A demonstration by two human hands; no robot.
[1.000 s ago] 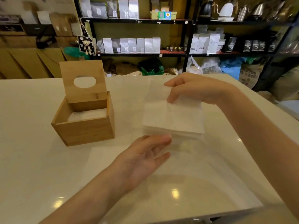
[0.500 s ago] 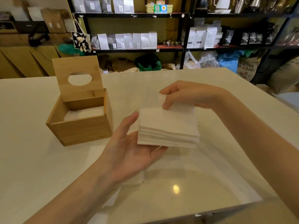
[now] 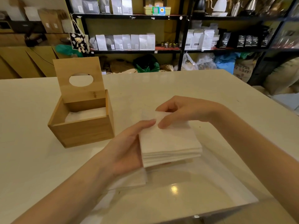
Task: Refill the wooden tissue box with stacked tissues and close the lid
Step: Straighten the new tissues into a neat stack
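Note:
A stack of white tissues [image 3: 169,143] is lifted above the white table [image 3: 32,159], right of the wooden tissue box [image 3: 84,130]. My left hand [image 3: 126,147] cups the stack from below and along its left side. My right hand [image 3: 182,110] pinches the far edge of the top sheets. The box stands open, its lid [image 3: 79,78] with an oval hole hinged upright at the back. Some white tissues [image 3: 87,114] lie inside the box.
A clear plastic wrapper [image 3: 186,191] lies flat on the table under the hands. Black shelves [image 3: 129,50] with bags and boxes stand behind the table. The table's front edge runs near the bottom right.
The stack has been lifted off the table. My left hand slid under it and now holds its left side. My right hand shifted to the stack's far edge.

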